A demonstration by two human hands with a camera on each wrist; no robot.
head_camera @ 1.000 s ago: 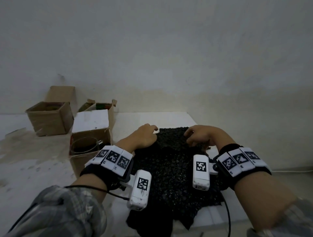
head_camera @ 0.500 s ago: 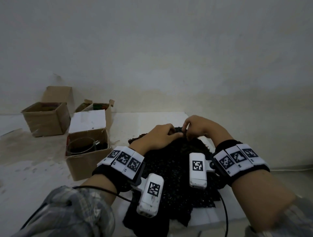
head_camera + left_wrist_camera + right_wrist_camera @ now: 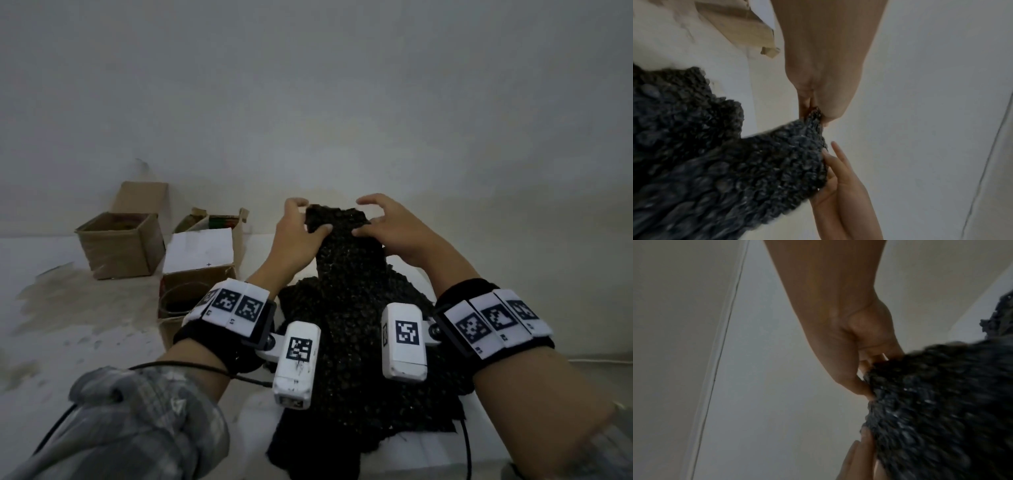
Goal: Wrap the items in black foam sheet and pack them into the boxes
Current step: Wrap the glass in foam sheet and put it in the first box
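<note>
The black foam sheet (image 3: 349, 308) lies bumpy and crumpled on the white surface in front of me, with its far edge raised. My left hand (image 3: 305, 222) pinches the raised edge at its left corner between thumb and fingers. My right hand (image 3: 368, 219) pinches the same edge at its right, thumb on the near face. In the left wrist view my left hand (image 3: 818, 115) pinches the foam sheet (image 3: 715, 162). The right wrist view shows my right hand (image 3: 867, 386) gripping the foam sheet (image 3: 941, 410). Whatever lies under the sheet is hidden.
An open cardboard box (image 3: 191, 298) with a round glass item (image 3: 178, 301) inside stands just left of the foam. Behind it is a box with a white flap (image 3: 202, 250). A third brown box (image 3: 120, 243) stands further left. A wall rises close behind.
Both hands came together at the far edge of the foam sheet, took hold of it and lifted it up off the surface.
</note>
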